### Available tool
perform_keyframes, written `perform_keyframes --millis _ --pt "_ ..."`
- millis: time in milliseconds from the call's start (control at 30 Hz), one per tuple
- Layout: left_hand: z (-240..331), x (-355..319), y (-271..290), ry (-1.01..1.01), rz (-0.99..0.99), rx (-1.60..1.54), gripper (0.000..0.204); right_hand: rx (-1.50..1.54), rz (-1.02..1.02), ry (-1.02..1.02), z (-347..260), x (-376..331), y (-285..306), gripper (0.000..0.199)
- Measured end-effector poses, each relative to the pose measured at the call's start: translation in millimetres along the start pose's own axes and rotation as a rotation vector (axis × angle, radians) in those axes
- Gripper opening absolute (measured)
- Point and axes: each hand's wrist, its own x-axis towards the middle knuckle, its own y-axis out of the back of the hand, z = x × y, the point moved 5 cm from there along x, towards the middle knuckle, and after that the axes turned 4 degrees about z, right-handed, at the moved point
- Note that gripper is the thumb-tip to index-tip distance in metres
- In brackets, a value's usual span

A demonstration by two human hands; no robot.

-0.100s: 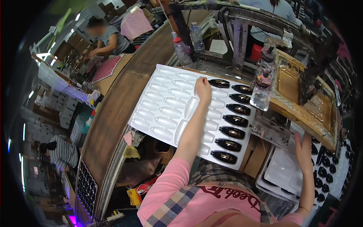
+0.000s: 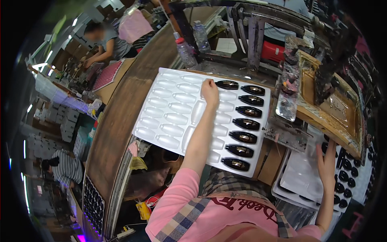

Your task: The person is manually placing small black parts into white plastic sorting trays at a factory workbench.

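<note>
A white moulded tray (image 2: 171, 117) lies in front of me, with rows of elongated hollows. Glossy black oval pieces with gold print (image 2: 243, 137) fill its right-hand column. One more black oval piece (image 2: 227, 84) sits at the top of the neighbouring column. My left hand (image 2: 210, 93) is closed at that piece's left end, fingertips pinched; the exact contact is partly hidden by the hand. My right hand (image 2: 327, 162) reaches up beside the wooden frame, thumb and fingers apart, near black pieces on a second white tray (image 2: 342, 207). Its fingertips are partly hidden under the frame's edge.
A wooden-framed printing screen (image 2: 328, 129) on a stained metal machine (image 2: 253, 44) overhangs the right side. Stacked white trays (image 2: 298, 177) lie below it. A brown conveyor belt (image 2: 117, 125) curves past on the left. Plastic bottles (image 2: 185, 52) stand behind the tray. Co-workers sit further left.
The whole view has shifted slightly, so most things appear a little further left. My left hand remains at the same black oval piece, and my right hand stays beside the frame.
</note>
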Motion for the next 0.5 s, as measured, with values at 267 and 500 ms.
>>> perform_keyframes --millis 267,500 --pt "-1.9 -0.9 -2.3 -0.046 -0.022 0.046 0.013 -0.196 -0.183 -0.083 22.9 -59.9 15.9 0.051" --pt "9.8 -0.5 -3.9 -0.192 -0.054 0.103 0.012 -0.31 -0.097 -0.01 32.5 -42.2 29.8 0.056"
